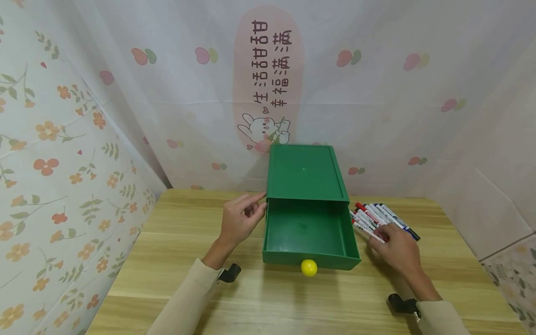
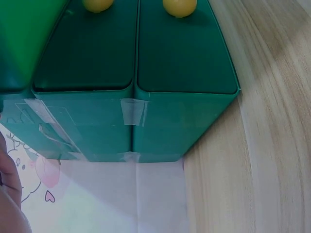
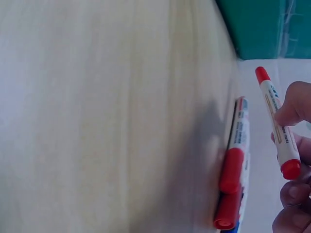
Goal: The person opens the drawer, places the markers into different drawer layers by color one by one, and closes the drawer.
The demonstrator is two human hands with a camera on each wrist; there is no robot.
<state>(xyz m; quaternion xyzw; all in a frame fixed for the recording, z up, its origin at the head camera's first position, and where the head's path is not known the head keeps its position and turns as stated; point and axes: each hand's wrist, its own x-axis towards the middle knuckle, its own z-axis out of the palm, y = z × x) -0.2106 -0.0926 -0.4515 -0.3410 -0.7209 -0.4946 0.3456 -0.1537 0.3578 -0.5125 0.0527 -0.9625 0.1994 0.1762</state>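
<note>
A green drawer cabinet stands at the back of the table, its top drawer pulled out, with a yellow knob on the front. Inside, the drawer's green floor shows bare. My left hand touches the cabinet's left side near the drawer opening, index finger and thumb stretched toward it. To the right of the drawer, my right hand pinches a white marker with red ends between thumb and fingers. In the right wrist view this marker is raised above the other markers.
Several white markers with red, blue and black caps lie together right of the cabinet. Two lower drawers with yellow knobs show in the left wrist view, clear tape across their joint. A printed curtain hangs behind the wooden table.
</note>
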